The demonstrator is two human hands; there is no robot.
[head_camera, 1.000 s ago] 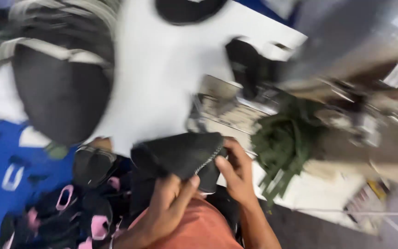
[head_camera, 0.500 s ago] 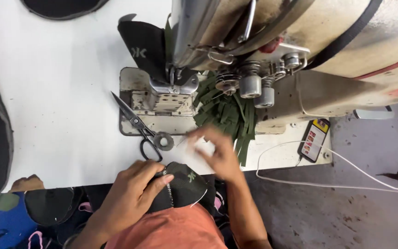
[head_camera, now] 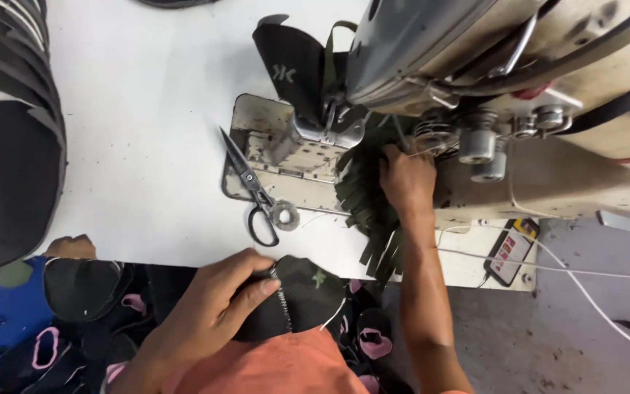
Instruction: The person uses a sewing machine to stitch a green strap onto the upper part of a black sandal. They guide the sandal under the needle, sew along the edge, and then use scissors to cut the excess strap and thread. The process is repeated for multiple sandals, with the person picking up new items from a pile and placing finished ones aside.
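My left hand (head_camera: pixel 209 306) grips a black fabric piece with a zipper edge (head_camera: pixel 297 299) at the table's near edge, above my orange-clothed lap. My right hand (head_camera: pixel 406 179) reaches up into a bundle of dark green straps (head_camera: pixel 366 208) that hangs beside the sewing machine (head_camera: pixel 475 87); the fingers are closed on the straps near the machine's thread guides. Under the machine's needle area stands a black piece with a small pale mark (head_camera: pixel 289 69).
Black-handled scissors (head_camera: pixel 253 193) lie on the white table (head_camera: pixel 140 131) beside the metal needle plate (head_camera: pixel 275 157). A stack of black curved pieces (head_camera: pixel 9 146) fills the left. Black and pink parts (head_camera: pixel 52 350) pile below. A small control box (head_camera: pixel 508 252) with cables sits right.
The view has steadied over the machine. My right hand left the black piece and moved up to the green straps. My left hand keeps hold of the black piece.
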